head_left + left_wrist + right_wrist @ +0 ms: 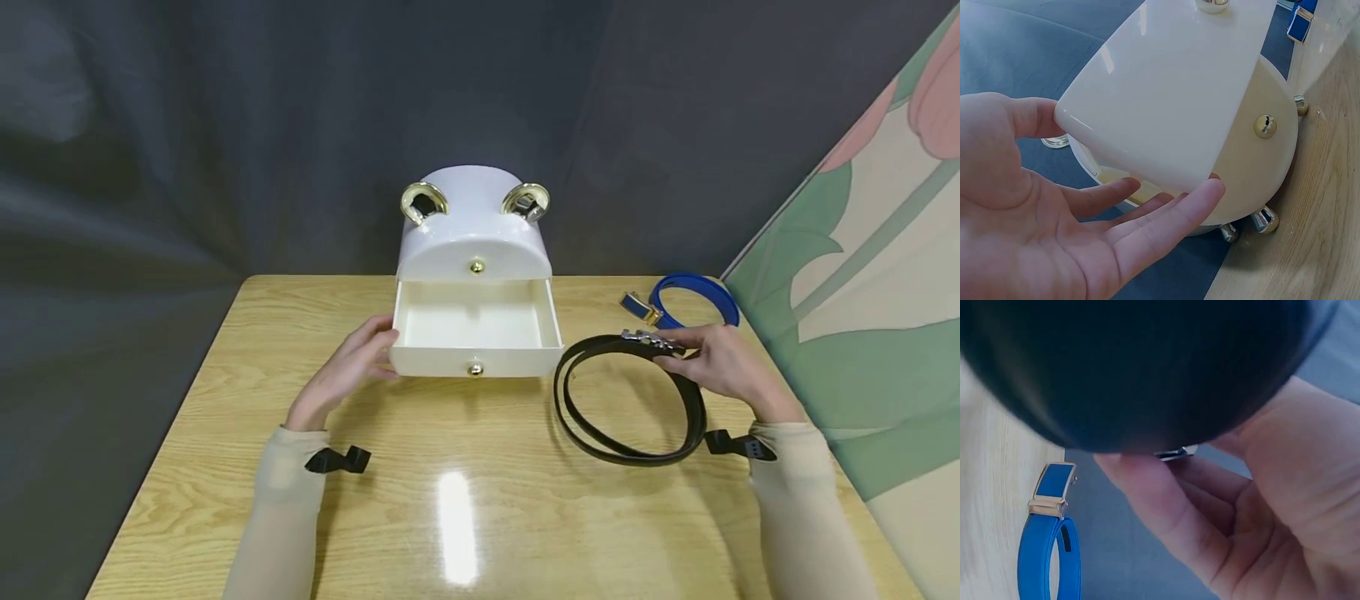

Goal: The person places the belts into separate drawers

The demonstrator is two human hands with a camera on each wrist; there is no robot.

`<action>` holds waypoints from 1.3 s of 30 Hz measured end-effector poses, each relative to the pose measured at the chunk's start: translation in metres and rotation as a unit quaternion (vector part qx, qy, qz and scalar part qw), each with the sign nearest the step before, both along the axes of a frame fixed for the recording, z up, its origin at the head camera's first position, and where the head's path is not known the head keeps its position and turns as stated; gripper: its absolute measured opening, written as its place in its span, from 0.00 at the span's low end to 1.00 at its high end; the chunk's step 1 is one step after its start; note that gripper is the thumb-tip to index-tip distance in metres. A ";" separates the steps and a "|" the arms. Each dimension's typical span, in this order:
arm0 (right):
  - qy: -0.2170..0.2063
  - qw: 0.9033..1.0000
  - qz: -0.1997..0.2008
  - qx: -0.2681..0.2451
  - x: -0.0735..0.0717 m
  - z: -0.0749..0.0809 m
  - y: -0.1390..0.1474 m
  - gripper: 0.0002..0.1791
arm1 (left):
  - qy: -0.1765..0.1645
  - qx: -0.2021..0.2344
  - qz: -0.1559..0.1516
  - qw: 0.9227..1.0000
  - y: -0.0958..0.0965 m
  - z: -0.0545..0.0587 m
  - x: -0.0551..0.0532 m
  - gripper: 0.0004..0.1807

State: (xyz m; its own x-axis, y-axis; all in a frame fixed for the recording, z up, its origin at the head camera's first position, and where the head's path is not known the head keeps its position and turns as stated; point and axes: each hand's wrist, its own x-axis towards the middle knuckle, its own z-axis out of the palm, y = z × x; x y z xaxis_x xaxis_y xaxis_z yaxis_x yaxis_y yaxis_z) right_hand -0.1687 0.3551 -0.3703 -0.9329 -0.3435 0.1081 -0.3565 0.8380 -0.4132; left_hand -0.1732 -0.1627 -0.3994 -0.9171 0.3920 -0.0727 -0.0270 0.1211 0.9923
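A white storage box [474, 196] with gold ring-shaped ears stands at the back of the table, its lower drawer [477, 362] pulled out and nothing inside. My left hand [350, 367] holds the drawer's front left corner, thumb at the upper edge and fingers reaching underneath, as the left wrist view shows. A dark belt [693, 412], coiled in a loop with a silver buckle [651, 339], hangs from my right hand [716, 360], whose thumb and fingers pinch it near the buckle. Much of the right wrist view is covered by the belt's dark strap [1141, 369].
Behind my right hand lies a coiled blue belt [705, 287] with a gold-edged buckle [640, 308]. The wooden table [360, 517] ends at a dark curtain [300, 133] at the back. A floral panel [862, 292] borders its right side.
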 end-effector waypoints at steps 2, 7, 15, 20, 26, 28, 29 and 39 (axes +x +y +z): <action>-0.021 1.000 -0.005 -0.004 0.002 0.002 0.005 0.24 | 0.000 0.000 0.001 1.000 0.000 0.000 0.000 0.31; -0.019 0.999 -0.040 -0.013 0.009 0.017 0.018 0.25 | -0.001 -0.001 0.002 1.000 0.000 -0.001 0.000 0.31; -0.030 0.994 -0.094 -0.050 0.010 0.040 0.000 0.26 | 0.006 -0.004 -0.005 1.000 0.000 0.000 0.001 0.30; -0.027 0.995 -0.067 -0.073 0.005 0.046 -0.028 0.24 | 0.010 -0.013 -0.011 1.000 0.000 0.001 0.001 0.31; -0.004 0.996 -0.036 -0.087 0.000 0.053 -0.067 0.22 | 0.011 -0.017 -0.012 1.000 0.000 0.000 0.002 0.32; -0.018 0.996 -0.031 -0.084 -0.002 0.056 -0.083 0.22 | 0.010 -0.017 -0.013 1.000 -0.001 0.000 0.002 0.32; -0.026 0.996 -0.028 -0.080 -0.004 0.058 -0.090 0.23 | 0.010 -0.017 -0.012 1.000 -0.001 0.000 0.002 0.32; -0.087 0.990 -0.070 -0.089 -0.026 0.066 -0.144 0.21 | 0.009 -0.024 -0.007 1.000 0.001 0.000 -0.001 0.31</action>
